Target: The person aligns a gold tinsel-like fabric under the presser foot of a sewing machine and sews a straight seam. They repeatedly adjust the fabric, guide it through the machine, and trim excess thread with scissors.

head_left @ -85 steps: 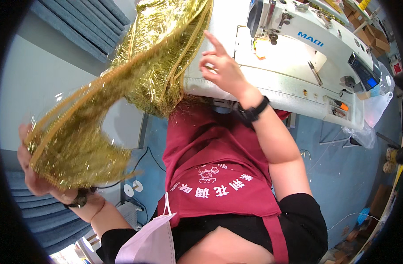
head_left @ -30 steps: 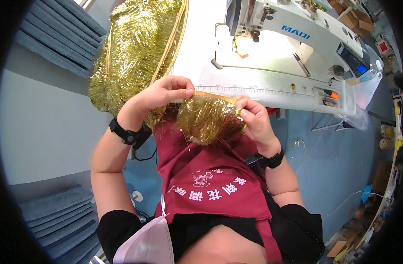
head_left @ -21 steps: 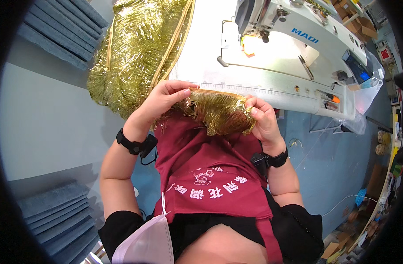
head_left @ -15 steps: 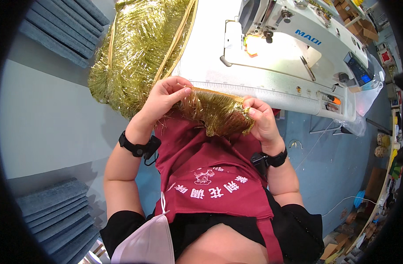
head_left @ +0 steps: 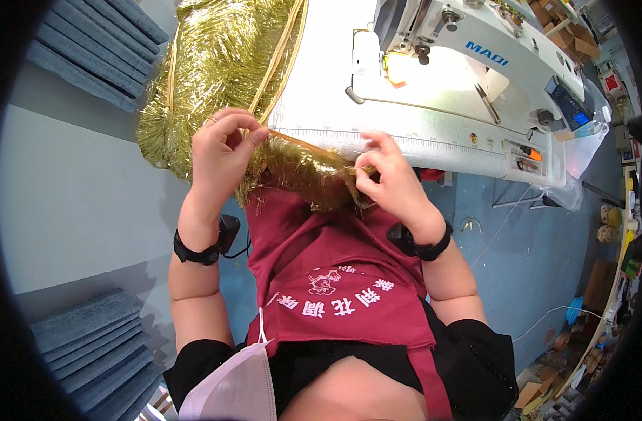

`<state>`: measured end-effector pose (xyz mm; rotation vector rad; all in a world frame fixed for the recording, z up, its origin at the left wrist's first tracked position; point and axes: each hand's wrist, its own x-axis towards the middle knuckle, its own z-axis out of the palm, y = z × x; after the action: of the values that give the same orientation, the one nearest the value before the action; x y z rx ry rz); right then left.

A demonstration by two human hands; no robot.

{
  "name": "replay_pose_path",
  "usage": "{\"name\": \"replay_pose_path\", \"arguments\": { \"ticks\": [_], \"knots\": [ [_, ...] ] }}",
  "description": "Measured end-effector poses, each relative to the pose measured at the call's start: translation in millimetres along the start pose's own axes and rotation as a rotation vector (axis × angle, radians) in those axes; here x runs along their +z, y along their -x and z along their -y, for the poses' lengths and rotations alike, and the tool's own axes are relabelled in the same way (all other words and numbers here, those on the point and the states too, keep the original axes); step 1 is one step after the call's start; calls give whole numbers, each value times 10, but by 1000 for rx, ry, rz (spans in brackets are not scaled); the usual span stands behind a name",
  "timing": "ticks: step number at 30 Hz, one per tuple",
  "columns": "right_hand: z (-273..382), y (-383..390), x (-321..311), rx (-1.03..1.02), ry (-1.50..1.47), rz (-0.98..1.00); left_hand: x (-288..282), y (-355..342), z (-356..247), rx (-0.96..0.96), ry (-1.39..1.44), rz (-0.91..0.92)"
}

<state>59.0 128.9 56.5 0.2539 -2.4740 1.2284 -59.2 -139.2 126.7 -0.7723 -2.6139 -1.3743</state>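
Observation:
A length of gold tinsel fringe (head_left: 310, 179) hangs over the near edge of the sewing table, above my red apron. Its flat gold band (head_left: 303, 144) is stretched between my two hands. My left hand (head_left: 223, 144) pinches the band at its left, with fingers and thumb pressed together. At the other end, my right hand (head_left: 388, 175) pinches the fringe between thumb and forefinger, its other fingers loosely lifted. A large heap of the same tinsel fringe (head_left: 202, 77), edged with gold bands, lies to the left and back of my left hand.
The white sewing machine (head_left: 475, 52) stands at the back right, its needle area lit. Tweezers (head_left: 487, 103) lie on its bed, and an orange-handled tool (head_left: 528, 152) sits in a recess at the right. Folded blue-grey fabric (head_left: 93, 344) is at the lower left.
Both hands have moved left, drawing the fringe with them. My left hand now holds the band farther left, and some fingers of my right hand have lifted.

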Motion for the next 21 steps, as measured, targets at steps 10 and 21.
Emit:
{"name": "replay_pose_path", "arguments": {
  "ticks": [10, 21],
  "knots": [
    [769, 82, -185, -97, -202, 399, 1027, 320, -138, -561, 1336, 300],
    [483, 65, -329, 347, -256, -22, 1294, 591, -318, -365, 1182, 234]
  ]
}}
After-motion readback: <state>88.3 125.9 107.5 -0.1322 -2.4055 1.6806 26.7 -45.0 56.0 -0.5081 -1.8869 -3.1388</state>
